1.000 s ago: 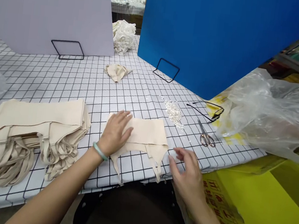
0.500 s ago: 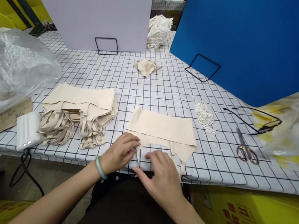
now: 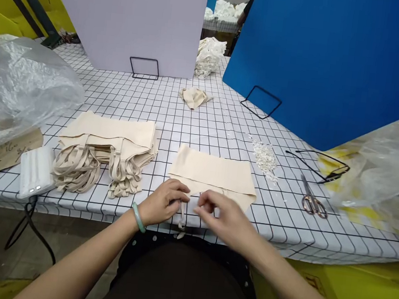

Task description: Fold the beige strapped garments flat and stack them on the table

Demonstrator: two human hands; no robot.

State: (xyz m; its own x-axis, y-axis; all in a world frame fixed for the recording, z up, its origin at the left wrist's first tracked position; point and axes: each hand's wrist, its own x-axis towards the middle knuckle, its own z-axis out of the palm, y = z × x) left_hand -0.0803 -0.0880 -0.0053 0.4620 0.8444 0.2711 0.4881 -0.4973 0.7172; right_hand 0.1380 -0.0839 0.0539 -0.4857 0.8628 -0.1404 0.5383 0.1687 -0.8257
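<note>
A beige cloth top with thin straps lies flat on the table in front of me, its straps toward the front edge. My left hand, a green bangle at its wrist, is closed at the top's lower left corner, where a strap hangs down beside the fingertips. Over the lower right part is my right hand, thumb and fingers curled toward each other in a pinch; what they hold, if anything, is hidden. The right strap is mostly covered by that hand.
A stack of similar beige tops with bundled straps lies left, beside a white device on a cable. Small white pieces, scissors and glasses lie right. A crumpled beige cloth sits behind. Large blue and lilac panels stand at the back.
My right hand has gone from spread fingers to a curled pinch and shifted slightly up and right. My left hand stays at the top's left corner. The view has shifted slightly.
</note>
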